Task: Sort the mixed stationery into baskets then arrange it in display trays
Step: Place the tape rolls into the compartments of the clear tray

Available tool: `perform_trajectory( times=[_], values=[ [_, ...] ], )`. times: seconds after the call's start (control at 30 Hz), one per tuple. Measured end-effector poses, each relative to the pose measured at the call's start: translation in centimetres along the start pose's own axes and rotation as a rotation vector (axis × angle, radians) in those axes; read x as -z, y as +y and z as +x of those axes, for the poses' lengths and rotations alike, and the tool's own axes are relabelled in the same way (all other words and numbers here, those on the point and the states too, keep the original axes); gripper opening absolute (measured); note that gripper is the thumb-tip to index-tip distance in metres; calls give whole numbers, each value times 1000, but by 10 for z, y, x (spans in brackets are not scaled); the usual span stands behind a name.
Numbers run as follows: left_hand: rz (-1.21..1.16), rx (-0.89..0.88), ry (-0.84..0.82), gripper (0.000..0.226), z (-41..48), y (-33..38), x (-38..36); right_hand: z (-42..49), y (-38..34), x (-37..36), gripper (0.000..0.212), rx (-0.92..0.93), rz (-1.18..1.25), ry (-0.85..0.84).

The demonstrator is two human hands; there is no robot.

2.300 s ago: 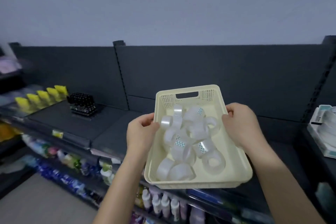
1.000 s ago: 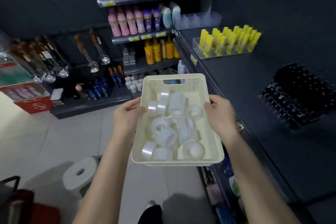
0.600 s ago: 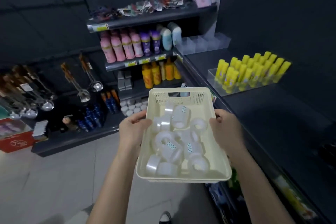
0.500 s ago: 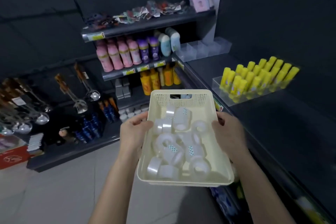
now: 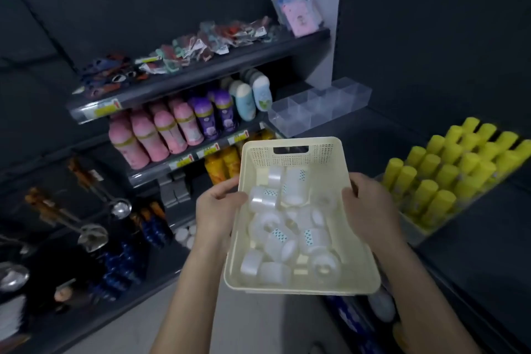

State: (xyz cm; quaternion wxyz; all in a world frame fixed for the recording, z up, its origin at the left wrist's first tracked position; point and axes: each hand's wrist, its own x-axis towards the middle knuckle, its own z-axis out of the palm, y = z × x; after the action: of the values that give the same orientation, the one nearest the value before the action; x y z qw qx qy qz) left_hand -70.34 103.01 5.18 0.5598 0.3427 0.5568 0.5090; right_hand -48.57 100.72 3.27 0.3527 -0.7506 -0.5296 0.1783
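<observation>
I carry a cream plastic basket (image 5: 356, 256) in front of me, above the aisle floor. Several clear tape rolls (image 5: 287, 238) lie loose inside it. My left hand (image 5: 217, 211) grips the basket's left rim, thumb over the edge. My right hand (image 5: 370, 207) grips the right rim the same way. An empty clear divided display tray (image 5: 316, 106) stands at the far end of the dark shelf, just beyond the basket.
A clear tray of yellow glue sticks (image 5: 459, 169) stands on the dark shelf (image 5: 474, 261) at my right. Ahead and left, shelves hold pink and purple bottles (image 5: 172, 129), packets and hanging ladles (image 5: 92, 233). Grey floor lies below.
I have turned left from the shelf wall and walked along the aisle with the basket. The glue sticks and the clear tray have come closer. Both hands keep their grip.
</observation>
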Motion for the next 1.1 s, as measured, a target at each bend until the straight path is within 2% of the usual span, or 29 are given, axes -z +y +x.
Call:
perform_trajectory(
  times=[0.13, 0.27, 0.5, 0.73, 0.87, 1.1],
  values=[
    [30, 20, -68, 37, 59, 15, -30, 52, -4, -3, 23, -77, -39, 17],
    [85, 8, -169, 36, 113, 27, -68, 91, -2, 4, 21, -152, -81, 122],
    [248, -9, -509, 36, 208, 45, -132, 141, 6, -7, 14, -316, -228, 350],
    [395, -71, -826, 24, 275, 59, -181, 167, 2, -27, 12, -519, -300, 531],
    [505, -128, -904, 39, 298, 58, -215, 178, 8, -25, 11, -619, -337, 569],
    [509, -217, -984, 39, 320, 41, -258, 206, 33, -21, 10, -724, -387, 568]
  ],
)
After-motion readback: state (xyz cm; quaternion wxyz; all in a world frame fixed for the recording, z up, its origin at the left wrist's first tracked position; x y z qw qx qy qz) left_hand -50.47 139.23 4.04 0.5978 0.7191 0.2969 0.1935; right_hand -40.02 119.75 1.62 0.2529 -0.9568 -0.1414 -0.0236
